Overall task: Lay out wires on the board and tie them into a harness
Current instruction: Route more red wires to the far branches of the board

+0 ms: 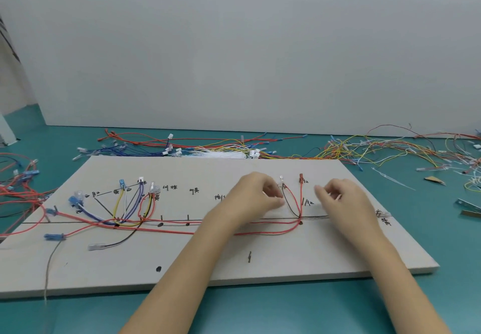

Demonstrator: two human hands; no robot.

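From the head camera, a flat, pale board [260, 260] lay on a smooth teal table [286, 307]. It had a thick, straight front edge and black marks and writing drawn on it. Thin, bendy wires [130, 219] in red, yellow, blue, purple and black ran along a black line on the board and fanned up at its left part. Small clear and blue plugs sat at their ends.

The left hand [250, 195] was over the middle of the board, its fingers curled in, tips pinched close by a thin dark wire [289, 203]. I could not tell what it pinched. The right hand [343, 198] was just right of it, fingers curled too; whether it held anything was unclear. Between the hands, a red wire [301, 198] stood up to a brown plug [301, 178].

The board's front part was bare. Behind the board lay a tangled pile of loose wires [208, 148] and white ties [221, 154].
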